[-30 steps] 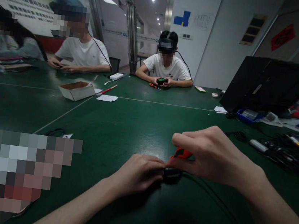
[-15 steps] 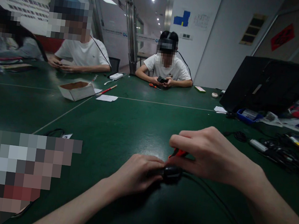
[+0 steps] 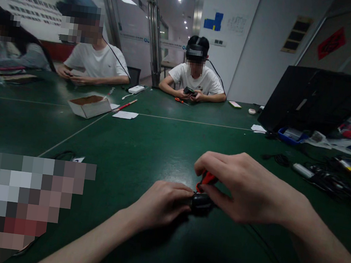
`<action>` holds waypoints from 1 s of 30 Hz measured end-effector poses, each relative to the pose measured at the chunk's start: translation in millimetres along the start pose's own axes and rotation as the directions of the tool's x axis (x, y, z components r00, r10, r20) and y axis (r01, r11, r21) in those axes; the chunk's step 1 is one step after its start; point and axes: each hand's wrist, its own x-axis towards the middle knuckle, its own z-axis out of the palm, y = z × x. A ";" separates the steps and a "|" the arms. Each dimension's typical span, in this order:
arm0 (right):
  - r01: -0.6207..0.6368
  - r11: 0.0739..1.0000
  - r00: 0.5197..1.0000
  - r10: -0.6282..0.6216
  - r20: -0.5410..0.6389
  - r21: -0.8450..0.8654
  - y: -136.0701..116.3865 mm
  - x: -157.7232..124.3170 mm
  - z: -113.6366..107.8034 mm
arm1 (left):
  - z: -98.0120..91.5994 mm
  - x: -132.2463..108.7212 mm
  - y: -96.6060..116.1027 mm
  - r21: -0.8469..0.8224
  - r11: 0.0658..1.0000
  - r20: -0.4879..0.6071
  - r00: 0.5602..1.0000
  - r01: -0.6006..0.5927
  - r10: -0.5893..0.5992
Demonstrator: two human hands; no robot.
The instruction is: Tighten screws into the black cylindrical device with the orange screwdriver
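Up front, left hand (image 3: 164, 202) holds black device (image 3: 201, 203), right hand (image 3: 242, 189) pinches orange handle (image 3: 209, 178).

Open green bench (image 3: 154, 150) stretched ahead of the left grip (image 3: 163, 200) and right grip (image 3: 241, 191), a lane running up to the white box (image 3: 93, 110) ahead-left! Right of the right grip, tangled black cables (image 3: 332, 185) crowded the way, the black screen (image 3: 322, 102) looming beyond! Between the two grips, a black object (image 3: 201, 203) plugged the gap!

The left hand (image 3: 162, 202) and the right hand (image 3: 247, 193) were bare, and the slim forearms (image 3: 95, 233), uncovered too, tapered toward narrow wrists (image 3: 128, 217).
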 end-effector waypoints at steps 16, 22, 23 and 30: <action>-0.044 0.998 0.999 0.044 0.005 -0.034 0.7 0.3 -2.7 | 0.1 -0.8 -2.0 -0.002 1.000 0.004 1.000 -0.007 0.007; -0.059 0.990 0.998 0.055 -0.035 -0.131 6.5 1.9 2.9 | 0.9 -1.3 -2.2 0.031 0.999 -0.007 1.000 0.009 -0.009; -0.054 0.988 0.998 0.050 -0.034 -0.148 7.6 2.0 3.6 | 1.0 -1.5 -2.3 0.035 0.999 -0.012 1.000 0.010 -0.009; -0.036 0.990 0.999 0.031 -0.032 -0.140 6.0 1.1 1.2 | 1.8 -2.2 -1.8 0.013 1.000 -0.014 1.000 -0.005 0.005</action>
